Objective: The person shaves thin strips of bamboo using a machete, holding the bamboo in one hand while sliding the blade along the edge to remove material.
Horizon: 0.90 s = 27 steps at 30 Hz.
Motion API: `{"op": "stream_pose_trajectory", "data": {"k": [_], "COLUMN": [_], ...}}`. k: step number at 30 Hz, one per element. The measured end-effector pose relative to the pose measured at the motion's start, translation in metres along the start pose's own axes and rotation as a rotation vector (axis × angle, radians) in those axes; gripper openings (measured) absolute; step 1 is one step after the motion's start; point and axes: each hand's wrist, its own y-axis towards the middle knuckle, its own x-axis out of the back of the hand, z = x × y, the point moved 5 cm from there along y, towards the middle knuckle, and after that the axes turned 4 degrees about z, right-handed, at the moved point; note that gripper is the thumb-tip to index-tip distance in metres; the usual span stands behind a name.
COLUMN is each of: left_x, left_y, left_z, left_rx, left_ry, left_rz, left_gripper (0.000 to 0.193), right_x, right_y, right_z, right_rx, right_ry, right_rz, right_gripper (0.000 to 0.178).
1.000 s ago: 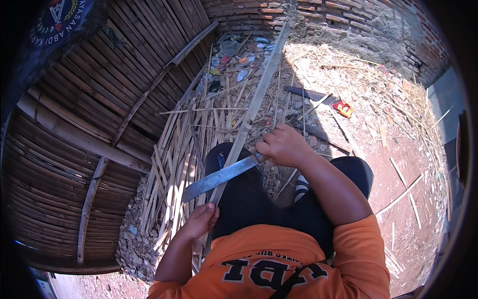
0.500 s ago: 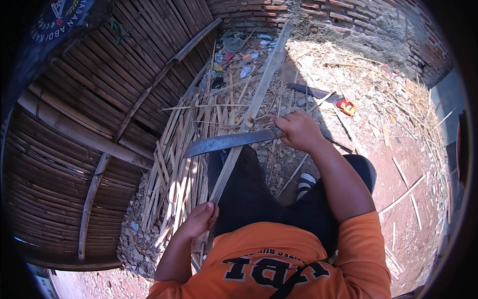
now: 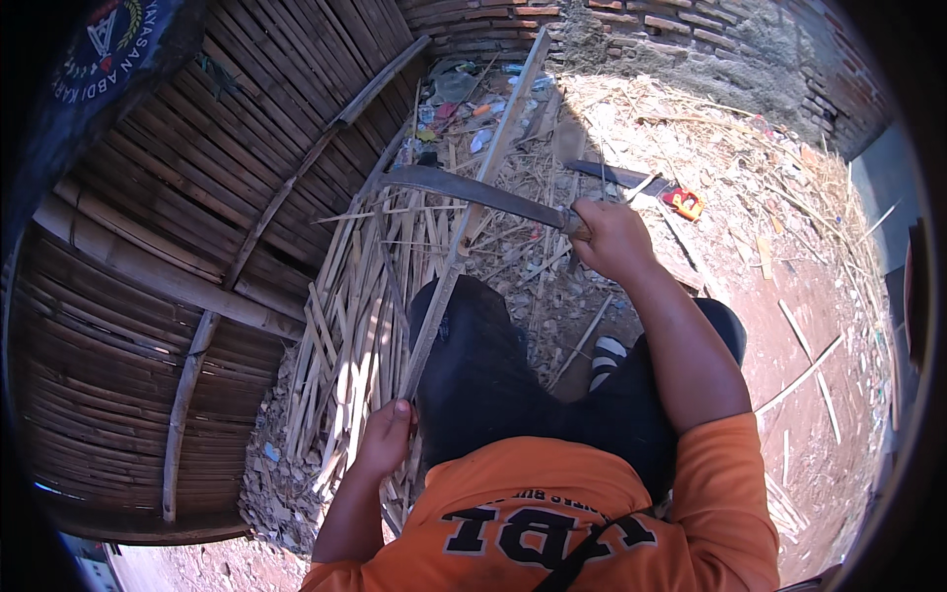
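The left hand (image 3: 386, 436) grips the lower end of a strip (image 3: 443, 301), which runs toward one o'clock. The right hand (image 3: 616, 240) clasps a machete (image 3: 511, 201), its blade pointing toward ten o'clock across the strip.

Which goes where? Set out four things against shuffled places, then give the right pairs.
1. Machete
2. Long bamboo strip
3. Handsaw
4. Pile of thin strips

A. On the ground, beyond the right hand
B. Left of the legs
C. Gripped in the right hand
D. Near end in the left hand

Pairs: 1-C, 2-D, 3-A, 4-B
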Motion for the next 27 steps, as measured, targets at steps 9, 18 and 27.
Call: {"op": "stream_pose_trajectory", "data": {"k": [9,18,27], "left_x": [0.005,0.003,0.01], "left_y": [-0.003,0.0,-0.001], "left_z": [-0.018,-0.006,0.006], "left_rx": [-0.195,-0.171,-0.12], "left_ry": [0.466,0.454,0.384], "left_rz": [-0.155,-0.091,-0.07], "left_gripper": [0.052,0.055,0.055], "right_x": [0.001,-0.01,-0.016], "right_y": [0.001,-0.007,-0.002], "right_z": [-0.001,0.037,-0.011], "right_rx": [-0.006,0.368,-0.021], "right_ry": [-0.01,-0.111,0.075], "right_rz": [0.173,0.243,0.179], "right_gripper": [0.021,0.023,0.025]}}
